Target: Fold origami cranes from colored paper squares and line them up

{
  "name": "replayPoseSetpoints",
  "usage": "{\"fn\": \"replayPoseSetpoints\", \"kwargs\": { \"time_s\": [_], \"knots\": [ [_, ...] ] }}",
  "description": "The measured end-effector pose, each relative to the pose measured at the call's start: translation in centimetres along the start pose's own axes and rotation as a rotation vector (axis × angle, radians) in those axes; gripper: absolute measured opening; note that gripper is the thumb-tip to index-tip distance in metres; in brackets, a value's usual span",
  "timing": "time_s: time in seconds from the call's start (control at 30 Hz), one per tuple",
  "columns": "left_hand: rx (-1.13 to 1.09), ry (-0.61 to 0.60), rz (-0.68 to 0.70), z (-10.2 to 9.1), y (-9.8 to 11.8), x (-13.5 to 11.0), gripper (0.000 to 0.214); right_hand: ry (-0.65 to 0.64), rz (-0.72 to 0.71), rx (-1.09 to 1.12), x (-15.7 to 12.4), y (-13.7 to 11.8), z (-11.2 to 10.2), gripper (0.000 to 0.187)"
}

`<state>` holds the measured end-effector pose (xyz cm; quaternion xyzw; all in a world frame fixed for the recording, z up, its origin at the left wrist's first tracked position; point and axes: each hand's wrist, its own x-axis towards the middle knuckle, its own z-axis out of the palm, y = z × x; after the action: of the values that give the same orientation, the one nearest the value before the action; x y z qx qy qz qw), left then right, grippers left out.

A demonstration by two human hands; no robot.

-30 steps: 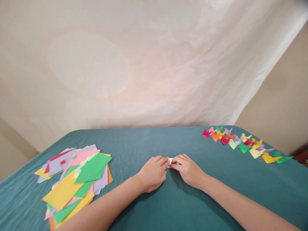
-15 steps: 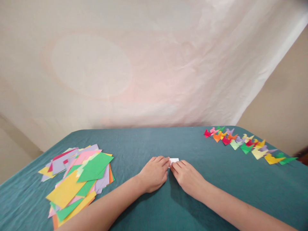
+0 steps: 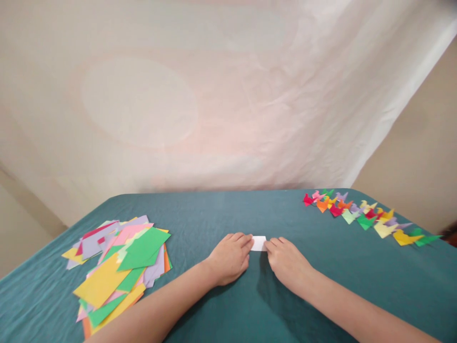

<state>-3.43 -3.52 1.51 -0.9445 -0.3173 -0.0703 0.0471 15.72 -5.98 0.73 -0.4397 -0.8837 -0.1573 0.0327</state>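
In the centre of the frame, a small white rectangular piece of paper (image 3: 259,243) lies on the teal cloth-covered desk (image 3: 214,209), between the person's two bare hands; the left hand (image 3: 230,257) spreads its fingers over the paper's left end, while the right hand (image 3: 287,262) bends its fingertips to the right edge; the thumbs are mostly hidden, so I cannot tell whether either grip is closed in a pinch or only presses down; the white piece looks flat and straight-edged, probably folded at least once, though its layers cannot be counted, and shaping appears to be at an early stage; at the right of the frame, a slanting cluster of small multicoloured folded-paper birds (image 3: 366,221) stands finished, as far as shows, with pointed tails; at the lower left, a loose pile of flat coloured paper sheets (image 3: 143,247), green, yellow, lilac and pink among them, seems unfolded and unused; the white piece has no bird-like point yet, so most of its shaping seems left.
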Motion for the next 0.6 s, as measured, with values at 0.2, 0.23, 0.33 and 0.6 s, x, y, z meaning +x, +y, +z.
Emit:
{"fn": "replayPoseSetpoints", "kwargs": {
  "time_s": [0.2,0.23,0.33,0.6],
  "knots": [
    [-0.024,0.004,0.004,-0.4,-0.1,-0.1,0.039,0.148,-0.007,0.091,-0.3,0.6,1.5,0.019],
    [-0.031,0.003,0.007,-0.5,-0.1,-0.2,0.038,0.166,-0.018,0.100,-0.3,0.7,1.7,0.019],
    [-0.049,0.000,0.023,-0.8,-0.1,-0.2,0.036,0.203,-0.046,0.122,-0.3,0.6,2.0,0.019],
    [-0.052,0.000,0.040,-1.1,0.0,-0.1,0.036,0.247,-0.009,0.248,-0.3,0.3,2.3,0.020]
  ]
}}
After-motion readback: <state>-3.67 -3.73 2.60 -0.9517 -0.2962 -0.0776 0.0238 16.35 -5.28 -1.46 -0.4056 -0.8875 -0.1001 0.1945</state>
